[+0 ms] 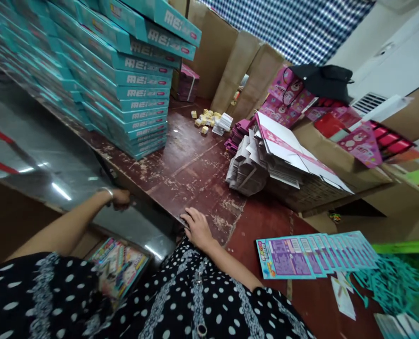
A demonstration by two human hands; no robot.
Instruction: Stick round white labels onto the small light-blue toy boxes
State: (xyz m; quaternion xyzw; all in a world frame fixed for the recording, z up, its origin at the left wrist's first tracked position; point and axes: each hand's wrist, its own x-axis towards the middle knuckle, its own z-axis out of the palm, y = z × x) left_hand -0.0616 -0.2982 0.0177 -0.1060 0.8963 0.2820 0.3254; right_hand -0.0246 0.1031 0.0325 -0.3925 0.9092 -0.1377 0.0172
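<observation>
My right hand point(198, 229) rests palm down on the edge of the dark red worn table point(198, 169), fingers stretched out and holding nothing visible. Lower and to the left, my left hand point(120, 198) hangs beside the table's side, above the grey floor. Its fingers are curled in, and what they hold, if anything, is hidden. A pale band circles that wrist. Below the left arm, an open carton holds colourful printed packages point(119, 263). To the right of my right hand, a fanned row of purple and teal printed cards point(287, 256) lies on the table.
Tall stacks of teal boxes point(142, 103) line the table's left side. Small yellow pieces point(205, 118) lie farther back. Folded cardboard sheets point(294, 150) are piled at the right, near pink boxes and a dark hat point(322, 80). Teal strips point(393, 282) fill a green bin.
</observation>
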